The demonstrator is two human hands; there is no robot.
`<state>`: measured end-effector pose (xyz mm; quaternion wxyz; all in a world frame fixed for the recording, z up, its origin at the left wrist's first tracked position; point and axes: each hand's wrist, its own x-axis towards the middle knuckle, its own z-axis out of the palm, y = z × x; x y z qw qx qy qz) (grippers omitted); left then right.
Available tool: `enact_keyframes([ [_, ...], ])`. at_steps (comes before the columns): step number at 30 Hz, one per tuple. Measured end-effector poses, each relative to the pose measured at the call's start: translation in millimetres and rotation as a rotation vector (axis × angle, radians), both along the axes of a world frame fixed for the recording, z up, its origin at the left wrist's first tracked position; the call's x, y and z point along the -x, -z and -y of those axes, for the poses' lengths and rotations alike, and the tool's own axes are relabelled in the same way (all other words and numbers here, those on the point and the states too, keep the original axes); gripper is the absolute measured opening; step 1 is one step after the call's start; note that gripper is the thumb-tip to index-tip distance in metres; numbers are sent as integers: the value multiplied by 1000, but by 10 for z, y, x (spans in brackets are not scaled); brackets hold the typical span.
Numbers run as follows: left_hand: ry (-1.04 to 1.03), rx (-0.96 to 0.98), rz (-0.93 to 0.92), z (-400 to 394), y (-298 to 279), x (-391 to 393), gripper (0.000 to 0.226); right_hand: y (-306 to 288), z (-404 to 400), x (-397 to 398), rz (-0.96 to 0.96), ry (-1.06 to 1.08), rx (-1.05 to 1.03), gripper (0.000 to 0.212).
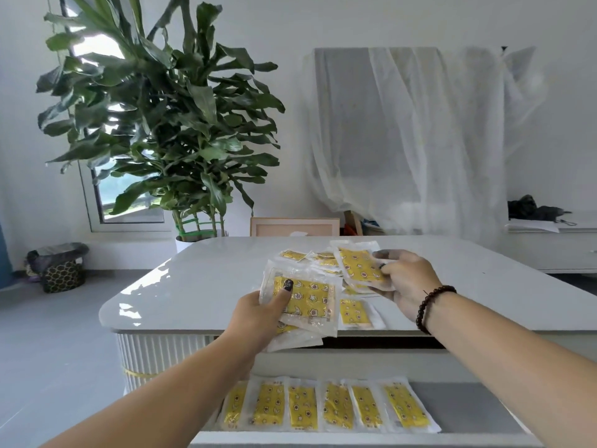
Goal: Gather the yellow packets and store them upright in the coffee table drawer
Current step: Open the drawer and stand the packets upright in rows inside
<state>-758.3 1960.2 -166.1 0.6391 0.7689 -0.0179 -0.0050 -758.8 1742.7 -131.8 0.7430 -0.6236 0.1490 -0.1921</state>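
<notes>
The left hand point(258, 313) gripped a slippery stack point(302, 305), the right hand point(403, 279) pinched one light packet point(360, 265) edgewise.

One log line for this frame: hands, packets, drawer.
left hand: holds packet stack | right hand: pinches packet | drawer: open, packets inside

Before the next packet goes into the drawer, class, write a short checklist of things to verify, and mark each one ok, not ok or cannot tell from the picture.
1. Drawer open: ok.
2. Room left in the drawer to the right of the stored row: ok.
3. Left hand grips a stack of packets: ok.
4. Right hand pinches one packet: ok.
5. Table cleared of loose packets: not ok, several remain.
6. Stored packets fully upright: cannot tell, they seem to lean.
</notes>
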Motion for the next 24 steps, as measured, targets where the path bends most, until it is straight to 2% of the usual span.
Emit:
enact_keyframes([
  [2,20,-2,-22,1,6,15,25,25,-90,212,10,-69,-60,28],
  [5,43,3,-56,-6,9,38,23,78,-170,433,13,-176,-73,10],
  [14,134,5,-140,-145,28,-12,28,105,-92,582,-21,-386,339,73],
  [16,175,-29,-152,-174,49,-22,31,54,-39,618,-17,-433,430,80],
  [24,370,-115,-201,-174,35,26,34,-29,24,683,-97,-612,590,55],
])
